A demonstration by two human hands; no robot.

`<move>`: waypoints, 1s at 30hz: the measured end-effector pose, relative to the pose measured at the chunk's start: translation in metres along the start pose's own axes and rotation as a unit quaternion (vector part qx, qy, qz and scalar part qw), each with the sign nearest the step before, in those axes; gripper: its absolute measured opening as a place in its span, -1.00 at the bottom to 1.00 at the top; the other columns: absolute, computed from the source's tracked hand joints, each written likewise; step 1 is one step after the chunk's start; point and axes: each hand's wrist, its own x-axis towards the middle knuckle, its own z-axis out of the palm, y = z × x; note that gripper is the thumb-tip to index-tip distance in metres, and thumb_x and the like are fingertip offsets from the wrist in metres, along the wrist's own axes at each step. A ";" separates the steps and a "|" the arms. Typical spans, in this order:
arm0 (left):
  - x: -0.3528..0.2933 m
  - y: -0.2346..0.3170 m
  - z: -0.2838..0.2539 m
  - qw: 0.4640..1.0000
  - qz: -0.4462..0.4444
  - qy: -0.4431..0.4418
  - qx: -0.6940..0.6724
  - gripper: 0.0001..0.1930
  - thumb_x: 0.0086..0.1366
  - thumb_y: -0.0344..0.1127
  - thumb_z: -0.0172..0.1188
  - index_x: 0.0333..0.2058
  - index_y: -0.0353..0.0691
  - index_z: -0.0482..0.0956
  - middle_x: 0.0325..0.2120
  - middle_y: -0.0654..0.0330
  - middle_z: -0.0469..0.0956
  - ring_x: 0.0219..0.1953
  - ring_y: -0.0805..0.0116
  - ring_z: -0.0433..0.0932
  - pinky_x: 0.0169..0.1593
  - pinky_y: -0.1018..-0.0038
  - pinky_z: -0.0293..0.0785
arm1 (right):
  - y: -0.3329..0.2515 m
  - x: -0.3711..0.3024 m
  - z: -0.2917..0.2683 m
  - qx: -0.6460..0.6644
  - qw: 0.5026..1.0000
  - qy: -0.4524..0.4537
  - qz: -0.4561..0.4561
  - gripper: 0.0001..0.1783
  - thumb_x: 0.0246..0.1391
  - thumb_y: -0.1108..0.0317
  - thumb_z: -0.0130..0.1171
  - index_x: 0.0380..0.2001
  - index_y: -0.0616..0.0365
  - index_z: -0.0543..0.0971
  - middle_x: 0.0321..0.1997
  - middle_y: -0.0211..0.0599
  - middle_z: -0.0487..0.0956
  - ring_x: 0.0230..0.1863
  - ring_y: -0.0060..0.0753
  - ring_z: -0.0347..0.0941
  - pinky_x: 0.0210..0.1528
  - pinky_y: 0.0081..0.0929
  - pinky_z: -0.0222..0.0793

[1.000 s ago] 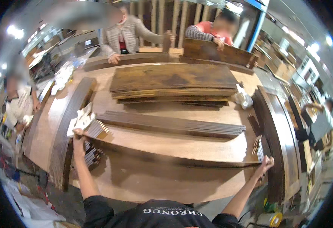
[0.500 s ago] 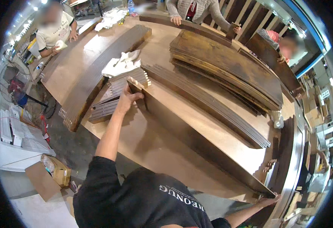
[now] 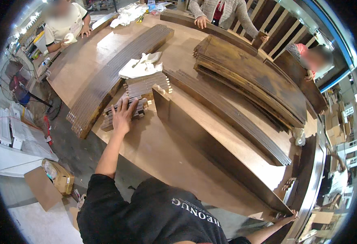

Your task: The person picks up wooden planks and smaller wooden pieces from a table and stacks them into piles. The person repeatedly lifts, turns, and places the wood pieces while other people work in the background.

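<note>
On the head feed I've got a long dark board (image 3: 211, 147) just off centre toward four o'clock, standing on its narrow edge on the surface (image 3: 166, 150). Its long axis runs from about half past ten to half past four, and I can see pale pegs (image 3: 159, 89) at the far end. The right hand (image 3: 287, 218) is way out at half past four, fingers closed on the near end. The left hand (image 3: 123, 116) is off the board at nine o'clock, fingers spread over a pile of short slats (image 3: 140, 110).

Writing-wise, the black shirt (image 3: 142, 211) below, around six to seven, has pale lettering that's upside down from where I'm watching.

As for clutter, a white cloth (image 3: 140, 69) sits toward eleven on another bundle of short slats (image 3: 144, 85), near the pegged end. A bundle of long strips (image 3: 227, 116) lies just past the board, roughly parallel to it, and beyond that, at two, I've got a stack of wide stained boards (image 3: 251, 73). A row of long slats (image 3: 117, 81) takes up ten o'clock. Tightest spot for me is four o'clock, where a long dark panel (image 3: 308, 171) sits near the right hand. Co-workers (image 3: 223, 14) are along the far side, between ten and two.
</note>
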 end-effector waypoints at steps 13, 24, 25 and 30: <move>0.097 -0.034 -0.005 0.815 0.000 0.003 -0.580 -0.95 0.20 -0.40 0.07 -0.39 -0.24 0.43 -0.39 0.09 0.50 -0.31 0.25 0.46 -0.12 0.31 0.36 | 0.084 0.090 -0.093 -0.123 0.980 -0.058 -0.146 -0.58 0.16 0.06 -0.06 -0.16 0.19 0.48 -0.08 -0.17 0.45 -0.04 -0.26 0.38 0.10 -0.24 0.28; 0.261 0.049 -0.159 0.837 0.183 -0.052 -0.513 -0.71 0.27 -0.23 0.08 -0.53 -0.30 0.33 -0.69 0.17 0.45 -0.62 0.27 0.46 -0.46 0.34 0.37 | 0.063 0.037 -0.027 0.032 0.992 0.005 -0.119 -0.63 0.01 0.06 0.12 -0.23 0.10 0.55 -0.23 -0.25 0.50 -0.15 -0.29 0.42 -0.08 -0.25 0.35; 0.278 0.057 -0.168 0.872 0.214 0.007 -0.439 -0.72 0.23 -0.23 0.11 -0.53 -0.29 0.34 -0.69 0.18 0.46 -0.61 0.24 0.46 -0.46 0.35 0.38 | 0.061 0.037 -0.026 0.040 0.993 0.007 -0.113 -0.64 -0.01 0.07 0.14 -0.25 0.09 0.56 -0.24 -0.25 0.51 -0.16 -0.30 0.43 -0.09 -0.25 0.36; 0.364 0.102 -0.158 0.859 0.330 0.053 -0.388 -0.77 0.01 -0.27 0.28 -0.43 -0.22 0.43 -0.57 0.17 0.56 -0.50 0.18 0.55 -0.42 0.33 0.41 | 0.051 0.032 -0.019 0.065 0.995 -0.005 -0.070 -0.69 -0.11 0.13 0.25 -0.31 0.05 0.61 -0.29 -0.24 0.57 -0.20 -0.31 0.49 -0.15 -0.26 0.39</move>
